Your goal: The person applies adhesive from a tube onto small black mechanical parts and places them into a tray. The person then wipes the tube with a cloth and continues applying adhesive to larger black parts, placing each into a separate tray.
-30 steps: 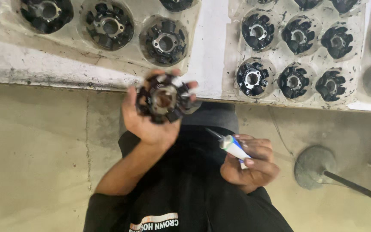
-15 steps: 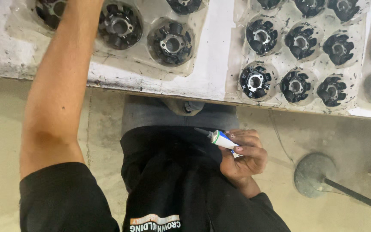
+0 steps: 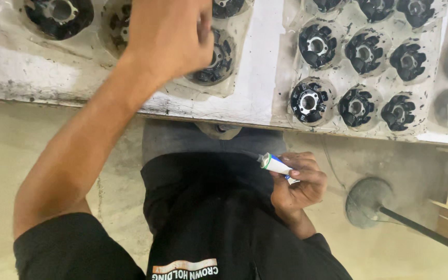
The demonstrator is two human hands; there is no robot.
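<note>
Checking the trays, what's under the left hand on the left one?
The left hand covers one clear plastic tray pocket; a black round metal part peeks out beside it. Anything in its grip is hidden.

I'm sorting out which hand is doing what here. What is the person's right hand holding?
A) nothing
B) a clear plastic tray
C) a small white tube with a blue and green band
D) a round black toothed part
C: the right hand grips a small white tube with a blue and green band near the lap, while the left hand reaches over the clear tray of black round parts on the bench.
</note>
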